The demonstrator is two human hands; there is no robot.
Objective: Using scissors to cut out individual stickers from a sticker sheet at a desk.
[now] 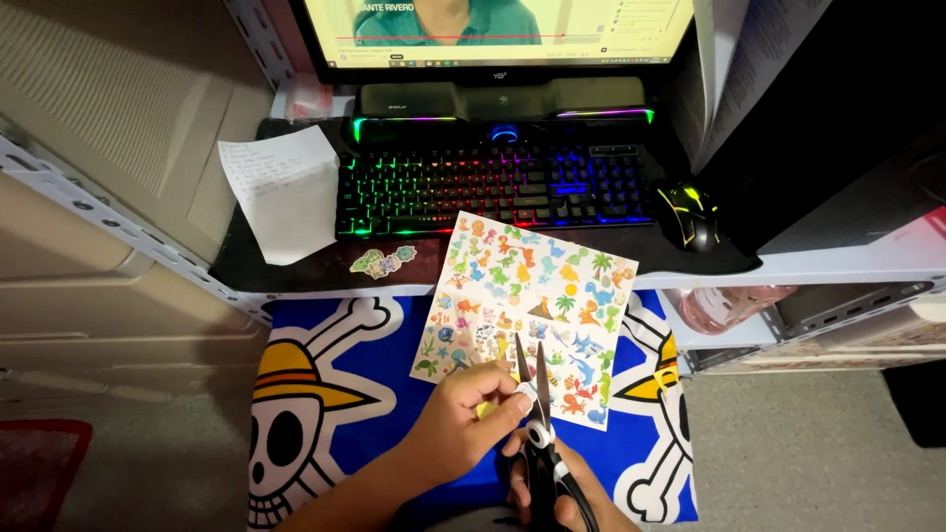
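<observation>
I see a paper note point(286, 192) far left. My left hand point(463, 419) pinches the near edge of the sticker sheet point(527, 315), its long axis running near-left to far-right. My right hand point(562, 488) grips scissors point(540, 414), blades slightly parted, pointing far. Beyond: keyboard point(493, 187), mouse point(687, 214).

The way forward is blocked by the keyboard point(493, 187) and mouse point(688, 215). Open room is left over the blue cloth point(394, 394) at either side of the sticker sheet point(527, 310).

Monitor point(493, 30) cut off at top edge; right hand point(562, 488) partly behind scissors point(540, 424).
</observation>
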